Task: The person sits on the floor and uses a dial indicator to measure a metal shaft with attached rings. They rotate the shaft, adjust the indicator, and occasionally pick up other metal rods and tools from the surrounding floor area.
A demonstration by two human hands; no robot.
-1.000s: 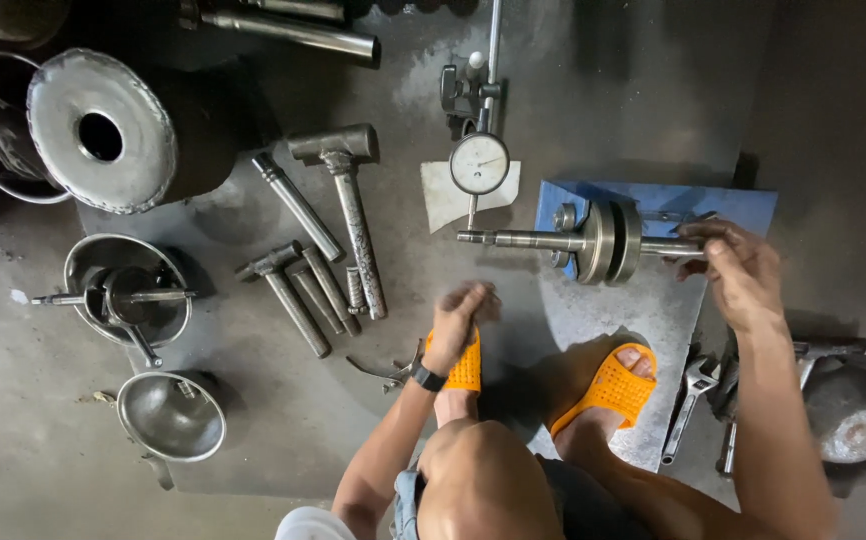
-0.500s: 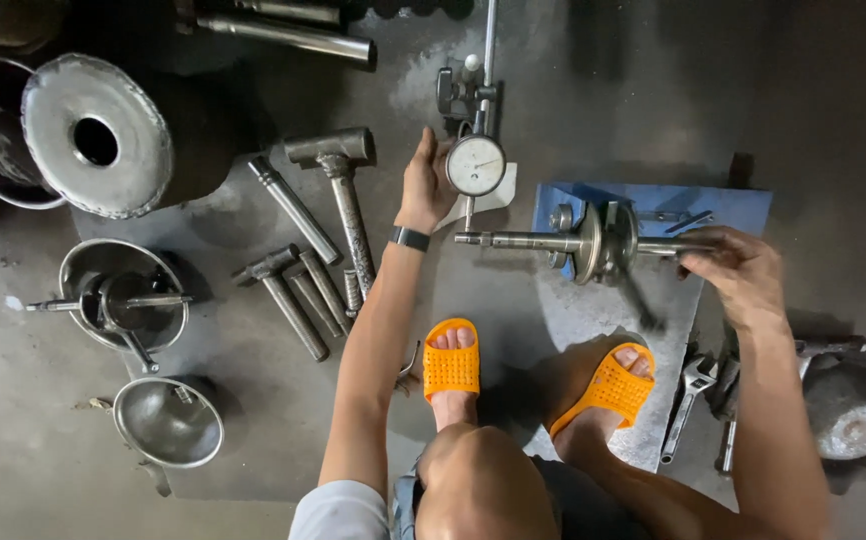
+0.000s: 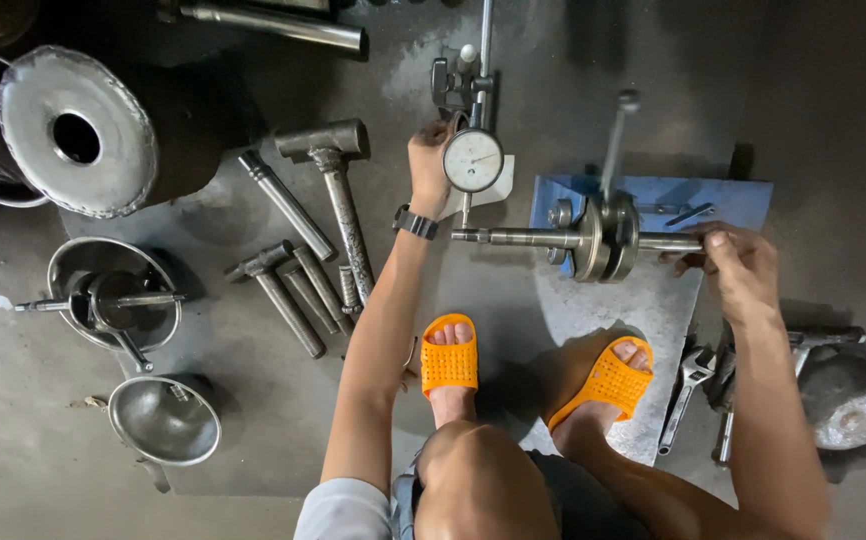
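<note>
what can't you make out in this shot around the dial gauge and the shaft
Head view, all:
- Dial gauge: face markings too small to read.
- Left hand: fingertips hidden behind the gauge.
- Shaft: right end covered by the right hand.
- Metal drum: cut off by the left edge.

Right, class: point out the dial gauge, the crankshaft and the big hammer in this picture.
dial gauge (image 3: 473,160), head view, centre of its round white face.
crankshaft (image 3: 605,238), head view, on the flywheel webs at its middle.
hammer (image 3: 325,141), head view, on its steel head.
</note>
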